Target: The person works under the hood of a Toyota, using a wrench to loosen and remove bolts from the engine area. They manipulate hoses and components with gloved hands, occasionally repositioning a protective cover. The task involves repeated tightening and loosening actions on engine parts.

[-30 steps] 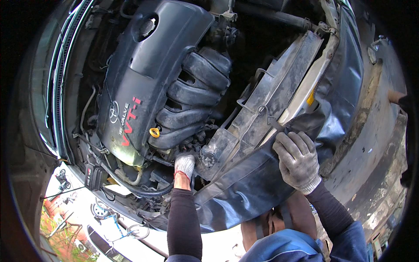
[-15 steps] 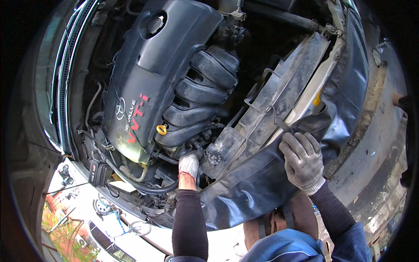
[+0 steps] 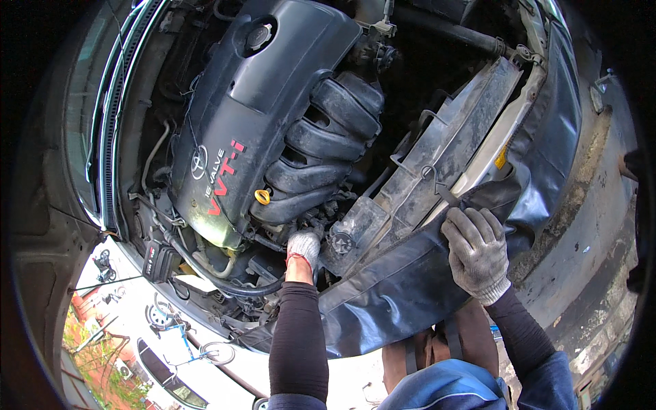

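Note:
My left hand [image 3: 301,247], in a pale knit glove, reaches down among hoses and fittings below the ribbed black intake manifold [image 3: 328,130], beside a round cap [image 3: 342,241] on a dusty reservoir; its fingertips are hidden. Just above it is a yellow dipstick ring [image 3: 262,197]. My right hand [image 3: 477,253], in a dirtier grey glove, has its fingers curled over the top edge of a glossy black protective cover [image 3: 383,301] draped along the car's front.
A black engine cover [image 3: 266,82] fills the upper middle, with a long dusty panel [image 3: 458,123] to its right. A small black box [image 3: 158,263] sits at the lower left, near the raised hood [image 3: 48,260]. Beyond lie a blue bicycle [image 3: 191,348] and a parked car [image 3: 157,369].
The whole view has drifted a little rightward in the picture. My left hand appears slightly higher, still down among the hoses; my right hand stays on the cover's edge.

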`<move>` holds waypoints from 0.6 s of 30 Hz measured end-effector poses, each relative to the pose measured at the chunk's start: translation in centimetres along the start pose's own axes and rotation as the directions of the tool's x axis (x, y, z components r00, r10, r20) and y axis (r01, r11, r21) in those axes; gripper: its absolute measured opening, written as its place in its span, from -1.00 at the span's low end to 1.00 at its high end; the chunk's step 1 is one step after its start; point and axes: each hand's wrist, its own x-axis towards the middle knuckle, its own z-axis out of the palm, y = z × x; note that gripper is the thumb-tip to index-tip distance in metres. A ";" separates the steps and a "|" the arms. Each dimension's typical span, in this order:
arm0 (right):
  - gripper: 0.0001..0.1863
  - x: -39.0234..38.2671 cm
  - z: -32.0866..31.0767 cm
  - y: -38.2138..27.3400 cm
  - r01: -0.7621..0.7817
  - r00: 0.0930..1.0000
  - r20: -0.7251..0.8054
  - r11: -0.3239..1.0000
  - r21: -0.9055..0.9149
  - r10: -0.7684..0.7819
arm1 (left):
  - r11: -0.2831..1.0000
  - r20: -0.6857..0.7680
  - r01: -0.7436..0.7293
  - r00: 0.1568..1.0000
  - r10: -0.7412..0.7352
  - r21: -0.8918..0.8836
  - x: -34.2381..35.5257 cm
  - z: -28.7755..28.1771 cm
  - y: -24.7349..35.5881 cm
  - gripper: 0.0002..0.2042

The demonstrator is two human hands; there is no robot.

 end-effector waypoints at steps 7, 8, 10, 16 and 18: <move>-0.53 0.0 -0.1 0.1 -0.003 1.000 0.006 1.000 0.010 0.003 | 0.981 -0.029 0.136 0.991 -0.134 0.139 1.5 2.7 -0.7 -0.71; -0.53 0.0 0.0 0.1 -0.011 1.000 0.019 1.000 0.012 0.011 | 0.982 -0.048 0.140 0.990 -0.135 0.124 1.3 2.4 -0.6 -0.74; -0.53 -0.1 0.0 0.1 0.003 1.000 -0.001 1.000 0.008 -0.003 | 0.989 -0.104 0.133 0.987 -0.126 0.060 0.3 1.2 0.2 -0.77; -0.52 0.0 -0.1 0.1 0.011 1.000 -0.008 1.000 0.019 -0.011 | 0.670 -0.088 0.455 0.787 -0.611 -0.586 -3.4 -5.7 3.5 -0.70; -0.52 0.0 -0.2 0.1 0.012 1.000 -0.009 1.000 0.028 -0.011 | 0.721 -0.169 0.433 0.784 -0.597 -0.541 -4.2 -7.7 4.0 -0.77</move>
